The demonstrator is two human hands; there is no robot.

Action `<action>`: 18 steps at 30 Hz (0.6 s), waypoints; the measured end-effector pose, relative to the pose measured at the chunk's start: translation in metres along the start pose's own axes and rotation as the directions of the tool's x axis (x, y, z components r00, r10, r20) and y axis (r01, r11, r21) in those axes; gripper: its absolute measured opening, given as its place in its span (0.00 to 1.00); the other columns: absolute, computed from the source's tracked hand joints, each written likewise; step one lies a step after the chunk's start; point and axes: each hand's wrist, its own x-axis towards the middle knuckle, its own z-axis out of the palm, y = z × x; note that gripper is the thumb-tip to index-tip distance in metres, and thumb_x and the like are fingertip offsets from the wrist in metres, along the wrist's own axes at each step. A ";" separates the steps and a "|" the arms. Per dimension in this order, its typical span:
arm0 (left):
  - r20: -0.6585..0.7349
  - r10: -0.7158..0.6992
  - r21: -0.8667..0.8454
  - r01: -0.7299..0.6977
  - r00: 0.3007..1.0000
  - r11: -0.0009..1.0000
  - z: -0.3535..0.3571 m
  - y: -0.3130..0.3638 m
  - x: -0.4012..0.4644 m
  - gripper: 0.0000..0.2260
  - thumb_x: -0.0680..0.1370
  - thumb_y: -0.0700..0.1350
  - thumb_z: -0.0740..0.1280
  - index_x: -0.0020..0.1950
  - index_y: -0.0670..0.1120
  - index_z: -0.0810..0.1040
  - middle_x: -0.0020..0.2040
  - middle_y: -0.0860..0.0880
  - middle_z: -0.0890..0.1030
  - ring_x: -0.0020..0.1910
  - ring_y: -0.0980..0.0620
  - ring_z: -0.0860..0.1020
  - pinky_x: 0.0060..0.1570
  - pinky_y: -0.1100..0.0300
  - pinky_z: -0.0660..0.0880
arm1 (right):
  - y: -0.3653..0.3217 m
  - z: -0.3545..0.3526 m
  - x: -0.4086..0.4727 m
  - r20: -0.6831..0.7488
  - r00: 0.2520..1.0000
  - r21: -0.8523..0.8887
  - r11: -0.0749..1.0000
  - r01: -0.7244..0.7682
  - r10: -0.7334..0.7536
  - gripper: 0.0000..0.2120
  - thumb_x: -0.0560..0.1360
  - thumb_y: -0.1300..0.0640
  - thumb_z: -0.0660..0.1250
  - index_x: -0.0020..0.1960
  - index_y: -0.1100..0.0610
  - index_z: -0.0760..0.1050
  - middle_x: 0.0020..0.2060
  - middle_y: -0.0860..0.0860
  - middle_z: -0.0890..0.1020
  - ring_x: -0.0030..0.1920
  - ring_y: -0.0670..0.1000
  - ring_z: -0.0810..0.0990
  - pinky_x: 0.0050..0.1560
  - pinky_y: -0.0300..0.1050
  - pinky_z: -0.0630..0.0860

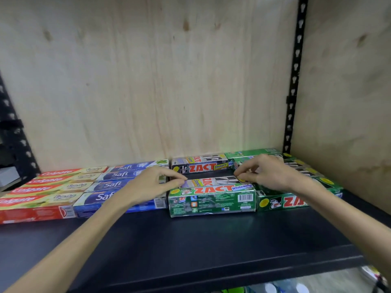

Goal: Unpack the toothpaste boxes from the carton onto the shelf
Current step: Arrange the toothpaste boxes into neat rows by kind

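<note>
— So, what stood on the shelf (211, 240) when the shutter went?

— Toothpaste boxes in four columns, lying flat against a plywood back (148, 81). At far left, four red Colgate boxes (38, 199) ran front to back. Beside them, four blue Safi boxes (118, 182), the front one partly hidden under a forearm.

— And the Zact stock?

— Three in the third column: a green Whitening box (211, 200) at the front, a grey Smokers box (211, 181) just behind it, and a second Smokers box (200, 164) at the rear with a bare gap of shelf between the two. To the right lay more green boxes (281, 203); one showed clearly at the front and one at the back, the rest too covered by the right hand and arm to count.

— Where were the hands?

— Both on that middle Smokers box. The left hand (156, 182) pinched its left end between thumb and fingertips. The right hand (260, 174) had curled fingers on its right end, apparently gripping it as well.

— Any sign of the carton?

— None in view. A black slotted upright (295, 77) ran up the right side, a second upright (17, 132) stood at left, and blurred goods showed below the shelf edge.
</note>
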 end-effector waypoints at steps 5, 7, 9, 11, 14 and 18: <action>0.060 0.036 -0.037 -0.034 0.998 0.999 -0.004 -0.005 0.006 0.11 0.76 0.58 0.71 0.58 0.63 0.84 0.52 0.70 0.82 0.56 0.70 0.77 0.57 0.69 0.71 | 0.005 -0.007 0.007 0.153 0.986 0.037 0.997 0.064 -0.069 0.18 0.69 0.31 0.68 0.55 0.36 0.82 0.55 0.33 0.82 0.60 0.42 0.77 0.71 0.58 0.66; 0.060 0.060 -0.015 -0.060 0.996 0.998 -0.005 -0.006 0.009 0.12 0.75 0.59 0.71 0.58 0.62 0.85 0.51 0.68 0.83 0.56 0.67 0.78 0.55 0.66 0.72 | 0.006 -0.008 0.011 0.170 0.981 0.006 0.996 0.094 -0.094 0.25 0.64 0.25 0.64 0.55 0.34 0.82 0.56 0.33 0.82 0.62 0.42 0.77 0.72 0.58 0.64; 0.066 0.064 0.004 -0.064 0.996 0.998 -0.007 -0.006 0.013 0.13 0.74 0.61 0.71 0.57 0.61 0.85 0.52 0.66 0.83 0.55 0.65 0.78 0.56 0.62 0.74 | 0.005 -0.007 0.016 0.164 0.981 -0.013 0.994 0.108 -0.104 0.28 0.62 0.23 0.62 0.55 0.34 0.82 0.55 0.35 0.83 0.61 0.43 0.77 0.72 0.56 0.62; 0.062 0.047 0.025 -0.049 0.997 0.999 -0.008 -0.006 0.019 0.14 0.74 0.63 0.71 0.57 0.62 0.85 0.53 0.63 0.83 0.55 0.64 0.78 0.57 0.60 0.75 | 0.004 -0.004 0.023 0.149 0.983 -0.018 0.993 0.114 -0.110 0.29 0.62 0.24 0.64 0.57 0.37 0.82 0.54 0.36 0.83 0.61 0.42 0.76 0.70 0.53 0.62; 0.004 0.049 0.056 -0.049 0.999 0.997 -0.008 -0.008 0.030 0.11 0.75 0.60 0.72 0.55 0.62 0.85 0.53 0.61 0.83 0.55 0.63 0.77 0.57 0.63 0.74 | 0.002 0.001 0.035 0.114 0.987 -0.004 0.994 0.114 -0.112 0.27 0.65 0.26 0.66 0.57 0.38 0.82 0.50 0.34 0.83 0.59 0.40 0.76 0.69 0.50 0.60; -0.144 0.072 0.213 -0.040 0.987 0.976 -0.002 -0.019 0.056 0.13 0.77 0.53 0.73 0.60 0.53 0.84 0.57 0.55 0.82 0.57 0.56 0.78 0.59 0.59 0.72 | 0.003 0.011 0.059 -0.019 0.994 -0.046 0.993 0.107 -0.108 0.21 0.71 0.32 0.68 0.60 0.39 0.81 0.55 0.36 0.81 0.60 0.45 0.74 0.61 0.50 0.59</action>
